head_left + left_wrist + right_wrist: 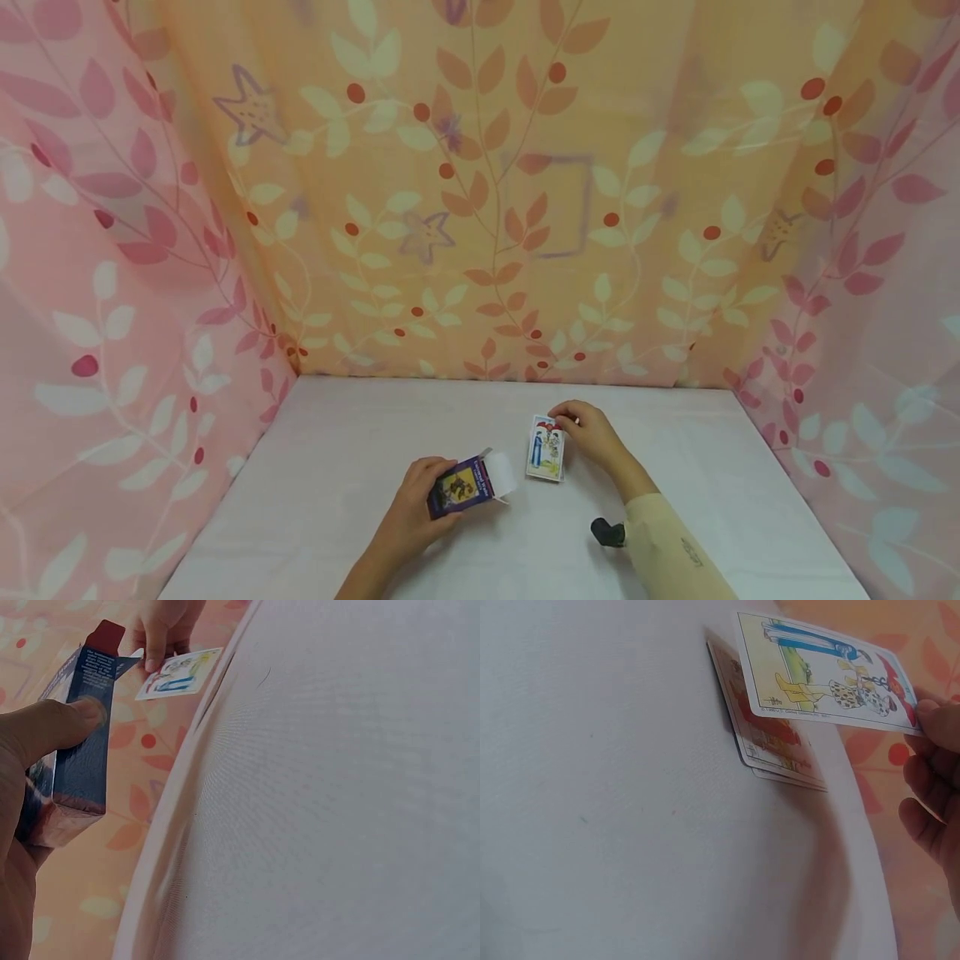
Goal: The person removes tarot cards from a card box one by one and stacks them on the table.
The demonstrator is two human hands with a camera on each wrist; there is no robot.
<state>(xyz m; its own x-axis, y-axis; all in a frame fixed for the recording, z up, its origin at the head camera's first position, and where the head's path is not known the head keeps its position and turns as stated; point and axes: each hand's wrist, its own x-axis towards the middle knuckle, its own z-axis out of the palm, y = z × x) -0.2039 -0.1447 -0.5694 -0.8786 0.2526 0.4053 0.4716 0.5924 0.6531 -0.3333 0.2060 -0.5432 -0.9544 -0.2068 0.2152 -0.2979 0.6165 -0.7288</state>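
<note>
The left hand grips a dark cardboard box, its white flap open; the right hand pinches a smooth rectangular card by one end — over an uneven stack on the cloth-covered table, nearer its far edge than the box.

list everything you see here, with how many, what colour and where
box: 1, dark blue-purple with a yellow picture, white flap open, in the left hand
card: 1, white-edged with a blue, red and yellow picture, in the right hand
pile of cards: 1, exact card count unclear, white-edged with red showing, on the table below the card
table: 1, white, under the hands
leaf-print cloth: pieces unclear, orange-yellow behind, pink at both sides
small object: 1, black, beside the sleeve
sleeve: 1, beige, right arm
left hand: 1, bare, holding the box
right hand: 1, bare, pinching the card
</note>
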